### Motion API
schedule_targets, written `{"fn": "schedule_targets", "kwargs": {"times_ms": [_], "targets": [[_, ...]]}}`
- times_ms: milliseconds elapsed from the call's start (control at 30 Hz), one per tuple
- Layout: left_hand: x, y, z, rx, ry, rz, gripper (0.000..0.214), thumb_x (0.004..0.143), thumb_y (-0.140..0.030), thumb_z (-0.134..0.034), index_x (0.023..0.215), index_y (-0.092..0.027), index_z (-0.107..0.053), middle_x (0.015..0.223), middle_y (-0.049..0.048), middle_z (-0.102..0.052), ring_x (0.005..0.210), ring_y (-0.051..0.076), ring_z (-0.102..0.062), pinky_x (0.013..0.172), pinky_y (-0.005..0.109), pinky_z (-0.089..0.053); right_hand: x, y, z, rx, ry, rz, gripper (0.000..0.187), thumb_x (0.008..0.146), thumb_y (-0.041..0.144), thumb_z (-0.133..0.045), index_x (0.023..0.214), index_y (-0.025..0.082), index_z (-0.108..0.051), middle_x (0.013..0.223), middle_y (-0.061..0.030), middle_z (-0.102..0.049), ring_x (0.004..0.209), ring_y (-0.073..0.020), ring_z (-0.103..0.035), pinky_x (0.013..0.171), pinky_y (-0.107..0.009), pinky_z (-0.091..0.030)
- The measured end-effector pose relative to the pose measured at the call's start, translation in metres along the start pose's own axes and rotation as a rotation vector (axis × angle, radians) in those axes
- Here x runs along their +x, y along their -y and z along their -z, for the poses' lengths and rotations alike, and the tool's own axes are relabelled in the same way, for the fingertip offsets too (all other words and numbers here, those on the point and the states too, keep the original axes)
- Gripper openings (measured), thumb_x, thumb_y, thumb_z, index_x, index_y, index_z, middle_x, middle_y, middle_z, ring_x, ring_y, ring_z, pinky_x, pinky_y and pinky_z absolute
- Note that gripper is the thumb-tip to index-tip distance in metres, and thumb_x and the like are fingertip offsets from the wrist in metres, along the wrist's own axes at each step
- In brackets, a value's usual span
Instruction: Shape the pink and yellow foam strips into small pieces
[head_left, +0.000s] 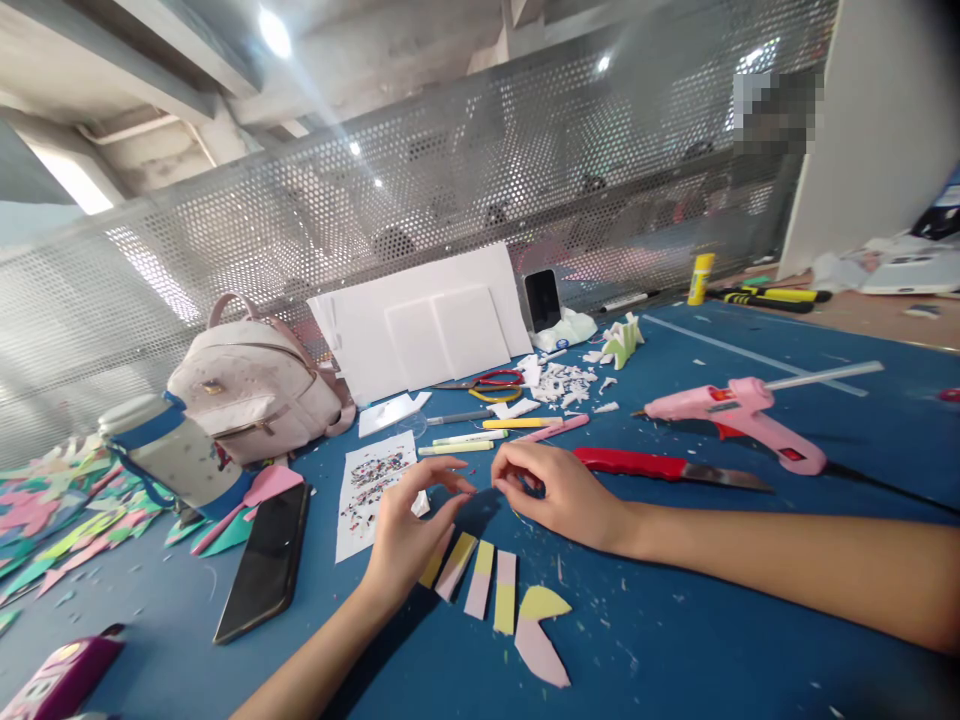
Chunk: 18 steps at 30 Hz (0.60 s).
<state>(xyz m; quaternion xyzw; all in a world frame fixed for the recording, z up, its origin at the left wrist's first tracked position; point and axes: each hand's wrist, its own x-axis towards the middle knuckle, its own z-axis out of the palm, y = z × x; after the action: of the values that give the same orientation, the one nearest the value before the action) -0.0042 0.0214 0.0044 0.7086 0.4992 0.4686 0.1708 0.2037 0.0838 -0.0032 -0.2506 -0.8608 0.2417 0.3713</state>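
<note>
My left hand (409, 535) hovers over the blue table, thumb and index fingertips drawn together. Whatever is in that pinch, if anything, is too small to make out. A small white scrap (421, 503) shows inside the curve of its fingers. My right hand (559, 495) faces it a short gap away, fingers curled in a pinch whose content I cannot see. Below the hands lie several pink-and-yellow strips (478, 580) and a curved pink-and-yellow piece (541, 635). Behind the left hand is a white sheet (356, 505) covered with tiny coloured bits.
A red-handled knife (637, 463) and pink glue gun (739, 405) lie to the right. Pens (465, 437), scissors (487, 383) and white scraps (562, 383) are beyond. A phone (264, 560), bottle (180, 455) and backpack (259, 385) stand or lie left.
</note>
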Motion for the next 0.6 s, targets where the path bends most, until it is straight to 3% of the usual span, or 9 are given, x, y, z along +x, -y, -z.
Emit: {"fn": "schedule_targets", "kwargs": {"times_ms": [600], "targets": [[-0.0020, 0.0019, -0.0030, 0.007, 0.039, -0.006, 0.026, 0.082, -0.012, -0.072, 0.104, -0.024, -0.068, 0.081, -0.0030, -0.077, 0.078, 0.017, -0.072, 0.083, 0.029, -0.049, -0.0014, -0.0002, -0.0009, -0.066, 0.075, 0.049, 0.008, 0.087, 0.012, -0.056, 0.087, 0.021, -0.058, 0.074, 0.0019, -0.058, 0.070, -0.0133, -0.051, 0.062, -0.024, -0.034]]}}
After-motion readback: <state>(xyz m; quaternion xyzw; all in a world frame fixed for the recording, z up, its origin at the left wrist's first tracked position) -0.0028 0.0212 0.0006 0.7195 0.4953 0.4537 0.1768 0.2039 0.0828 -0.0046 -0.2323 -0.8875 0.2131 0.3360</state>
